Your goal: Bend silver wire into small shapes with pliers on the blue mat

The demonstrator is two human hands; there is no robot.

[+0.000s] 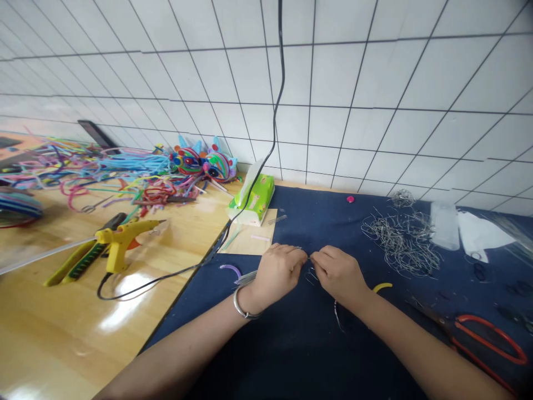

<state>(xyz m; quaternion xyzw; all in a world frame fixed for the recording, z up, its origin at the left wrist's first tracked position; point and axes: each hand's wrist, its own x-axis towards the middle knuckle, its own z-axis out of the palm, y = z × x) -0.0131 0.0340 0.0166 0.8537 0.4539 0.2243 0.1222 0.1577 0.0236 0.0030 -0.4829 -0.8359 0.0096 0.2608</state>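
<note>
Forearms (187, 350) lead to left hand (278, 271) and right hand (339, 275), right of glue gun (119, 243), fingers curled, pinching thin wire (308, 258).

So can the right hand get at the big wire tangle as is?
Probably yes: the right hand has only dark cloth between it and the wire tangle. It looks pinched on a thin piece, so it'd likely need freeing first.
</note>
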